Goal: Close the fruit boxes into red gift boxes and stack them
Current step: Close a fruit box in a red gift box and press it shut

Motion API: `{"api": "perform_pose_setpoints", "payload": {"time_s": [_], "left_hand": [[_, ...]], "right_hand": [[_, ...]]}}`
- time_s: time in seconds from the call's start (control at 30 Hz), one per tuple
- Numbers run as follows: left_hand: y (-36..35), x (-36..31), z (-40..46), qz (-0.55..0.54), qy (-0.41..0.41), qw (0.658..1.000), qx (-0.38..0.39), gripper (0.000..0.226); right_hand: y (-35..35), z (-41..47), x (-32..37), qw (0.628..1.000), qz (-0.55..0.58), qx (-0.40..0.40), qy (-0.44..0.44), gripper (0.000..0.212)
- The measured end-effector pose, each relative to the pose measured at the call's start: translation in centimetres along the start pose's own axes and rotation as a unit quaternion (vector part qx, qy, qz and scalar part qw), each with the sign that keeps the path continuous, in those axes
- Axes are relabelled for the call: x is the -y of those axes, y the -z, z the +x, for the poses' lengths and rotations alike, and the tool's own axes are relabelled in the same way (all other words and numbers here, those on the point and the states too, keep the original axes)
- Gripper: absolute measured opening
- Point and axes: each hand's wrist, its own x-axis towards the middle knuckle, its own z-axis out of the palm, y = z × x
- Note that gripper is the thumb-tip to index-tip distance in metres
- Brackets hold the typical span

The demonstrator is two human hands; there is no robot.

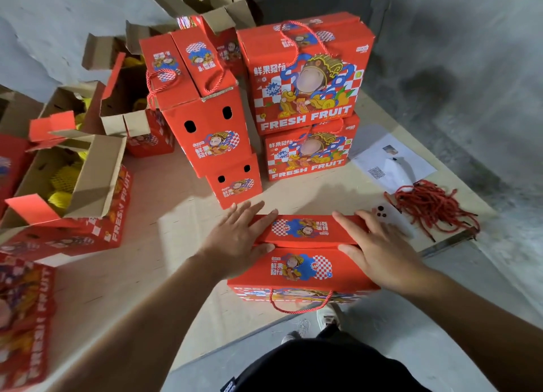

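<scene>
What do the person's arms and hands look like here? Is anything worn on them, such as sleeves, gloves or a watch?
Both forearms are bare as far as the picture shows; no sleeve reaches into view. The left hand and the right hand wear no gloves. No ring, watch or bracelet shows on the fingers or wrists. Lower down, the person wears dark clothing and light shoes.

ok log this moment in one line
step: closing lid | left hand: flat on flap | right hand: flat on flap | red gift box: unstacked
</scene>
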Motion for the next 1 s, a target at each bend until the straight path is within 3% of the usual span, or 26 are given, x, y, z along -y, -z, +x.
{"api": "perform_pose_setpoints", "payload": {"time_s": [0.17, 0.3, 0.43, 0.6, 0.73, 0.8, 0.9, 1.0], "left_hand": [[1.4, 0.2, 1.0, 0.077, -0.018, 0.997, 0.016, 0.08], [1.7, 0.8, 1.6, 0.04, 0.002, 0.999, 0.03, 0.085], [-0.1, 0.1, 0.3, -0.004, 0.007, 1.0, 0.006, 0.09], [0.0, -0.8, 0.2, 0.029, 0.021, 0.999, 0.0, 0.091], [1.6, -0.1, 0.9, 0.121, -0.053, 0.991, 0.033, 0.087], [2.7, 0.2, 2.1, 0.172, -0.085, 0.98, 0.045, 0.086], [2.5, 0.2, 2.6, 0.207, -0.077, 0.975, 0.027, 0.083], [0.7, -0.3, 1.2, 0.175, -0.046, 0.983, -0.001, 0.085]], "right_hand": [[1.1, 0.4, -0.3, 0.999, -0.036, 0.007, 0.018, 0.076], [1.6, 1.3, -0.4, 0.998, -0.059, 0.027, 0.026, 0.082], [-0.8, -0.7, 0.4, 0.999, 0.043, 0.025, -0.023, 0.076], [0.4, -0.4, 0.6, 0.998, -0.032, 0.06, -0.014, 0.08], [2.9, 1.6, 1.0, 0.983, -0.148, 0.11, 0.024, 0.099], [4.4, 3.3, 1.5, 0.984, -0.141, 0.087, 0.065, 0.1], [3.3, 3.9, 1.8, 0.987, -0.096, 0.038, 0.122, 0.084], [0.4, 2.6, 1.3, 0.987, -0.102, -0.018, 0.125, 0.078]]}}
